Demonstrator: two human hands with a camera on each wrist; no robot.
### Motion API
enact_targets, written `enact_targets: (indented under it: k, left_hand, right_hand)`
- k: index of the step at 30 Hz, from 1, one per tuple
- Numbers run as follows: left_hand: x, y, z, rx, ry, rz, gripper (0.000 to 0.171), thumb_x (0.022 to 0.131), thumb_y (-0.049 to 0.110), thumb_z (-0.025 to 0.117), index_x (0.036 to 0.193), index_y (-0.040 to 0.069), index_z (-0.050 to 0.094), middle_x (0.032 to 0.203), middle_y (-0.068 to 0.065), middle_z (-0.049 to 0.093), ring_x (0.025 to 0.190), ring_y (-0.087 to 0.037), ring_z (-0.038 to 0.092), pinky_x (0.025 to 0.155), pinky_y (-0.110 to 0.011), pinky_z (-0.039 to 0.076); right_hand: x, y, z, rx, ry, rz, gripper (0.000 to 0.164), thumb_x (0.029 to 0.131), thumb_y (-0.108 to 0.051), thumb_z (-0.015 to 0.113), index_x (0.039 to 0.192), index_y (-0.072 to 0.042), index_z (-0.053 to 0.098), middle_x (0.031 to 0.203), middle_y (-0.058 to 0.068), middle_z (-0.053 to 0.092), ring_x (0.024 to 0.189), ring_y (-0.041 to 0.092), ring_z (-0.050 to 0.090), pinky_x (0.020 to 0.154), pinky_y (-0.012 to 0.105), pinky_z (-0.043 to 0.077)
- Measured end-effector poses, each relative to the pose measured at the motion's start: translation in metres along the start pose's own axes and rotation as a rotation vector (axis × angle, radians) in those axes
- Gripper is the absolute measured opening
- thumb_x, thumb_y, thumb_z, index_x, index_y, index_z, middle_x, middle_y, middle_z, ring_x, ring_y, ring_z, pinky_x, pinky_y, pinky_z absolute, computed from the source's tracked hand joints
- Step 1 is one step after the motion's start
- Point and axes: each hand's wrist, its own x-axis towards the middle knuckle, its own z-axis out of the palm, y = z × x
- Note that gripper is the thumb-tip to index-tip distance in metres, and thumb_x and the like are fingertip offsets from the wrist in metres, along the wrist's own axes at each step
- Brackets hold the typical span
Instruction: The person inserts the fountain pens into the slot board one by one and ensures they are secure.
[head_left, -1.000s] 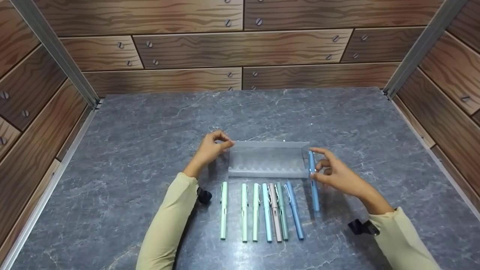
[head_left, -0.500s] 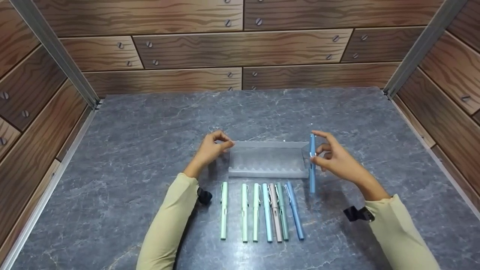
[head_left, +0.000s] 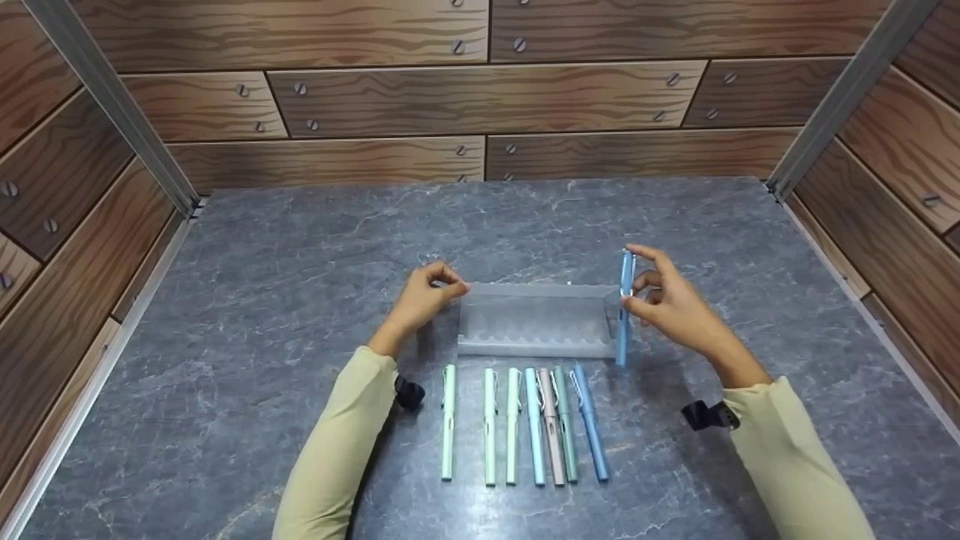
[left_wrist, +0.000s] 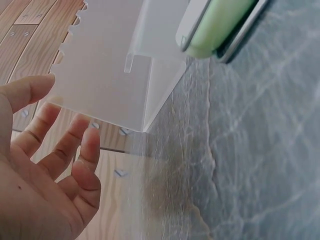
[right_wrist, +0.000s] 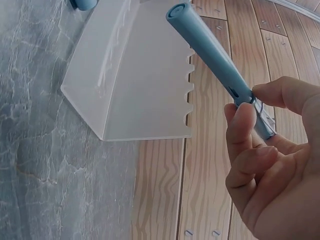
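Observation:
The thumb and forefinger of my left hand (head_left: pixel 421 300) pinch the upper left corner of a clear frosted plastic pen rack (head_left: pixel 536 319), which has a row of scalloped notches. In the left wrist view, the thumb and fingertips meet at the edge of the rack (left_wrist: pixel 105 85). My right hand (head_left: pixel 673 306) grips a capped blue pen (head_left: pixel 622 337) around its cap, with the forefinger along the clip end. That pen is above the rack's right end; in the right wrist view its barrel (right_wrist: pixel 210 52) slants across the rack's notched edge. No pens sit in the rack.
Several capped pens lie side by side in front of the rack: light green ones (head_left: pixel 448 427), a light blue one (head_left: pixel 535 427), a greyish one (head_left: pixel 553 442), a dark green one (head_left: pixel 566 427) and a blue one (head_left: pixel 590 427). Wood-patterned walls (head_left: pixel 480 97) enclose the grey marbled table (head_left: pixel 337 225).
My right hand has moved the blue pen away from me, from beside the rack's front right corner to over its right end. My left hand has stayed at the rack's corner.

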Motion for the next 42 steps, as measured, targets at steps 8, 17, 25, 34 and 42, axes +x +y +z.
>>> enact_targets:
  k: [8,17,25,34,42]
  left_hand:
    - [0.000,0.000,0.001,0.002,0.012,0.017,0.009,0.083,0.014,0.071,0.084,0.008,0.066,0.076,0.003,0.060,0.068,-0.008,0.049,0.062,-0.022,0.040]
    - [-0.002,-0.002,0.000,-0.003,-0.008,-0.004,0.009,0.085,0.018,0.071,0.086,0.011,0.065,0.061,0.006,0.051,0.057,-0.009,0.041,0.054,-0.024,0.035]
    - [-0.001,-0.002,0.000,-0.006,0.000,0.003,0.010,0.084,0.018,0.072,0.086,0.010,0.065,0.055,0.007,0.044,0.052,-0.007,0.037,0.051,-0.022,0.032]
    - [0.000,-0.002,-0.001,-0.010,0.001,0.007,0.011,0.083,0.017,0.072,0.086,0.007,0.066,0.054,0.008,0.042,0.051,-0.006,0.036,0.050,-0.022,0.031]
    - [0.000,-0.002,-0.001,-0.022,-0.013,-0.002,0.009,0.085,0.018,0.071,0.085,0.011,0.065,0.055,0.007,0.045,0.052,-0.007,0.037,0.051,-0.022,0.032]
  right_hand:
    - [0.004,0.003,-0.002,-0.032,0.037,0.003,0.075,0.090,-0.004,0.062,0.151,-0.016,0.021,0.093,0.010,0.052,0.061,0.011,0.055,0.056,0.024,0.049]
    - [0.010,0.010,-0.002,-0.078,0.053,-0.020,0.071,0.092,-0.005,0.060,0.151,-0.014,0.021,0.096,0.010,0.051,0.063,0.011,0.058,0.059,0.027,0.052]
    - [0.014,0.013,-0.002,-0.077,0.082,-0.027,0.071,0.094,-0.007,0.060,0.152,-0.019,0.020,0.100,0.015,0.056,0.063,0.008,0.058,0.059,0.025,0.050]
    - [0.018,0.012,-0.003,-0.060,0.113,-0.026,0.072,0.094,-0.005,0.059,0.153,-0.016,0.018,0.105,0.019,0.057,0.065,0.003,0.058,0.059,0.022,0.050]
    - [0.021,0.020,0.003,-0.075,0.140,-0.047,0.071,0.092,-0.004,0.063,0.150,-0.018,0.025,0.100,0.019,0.061,0.060,0.004,0.058,0.057,0.024,0.051]
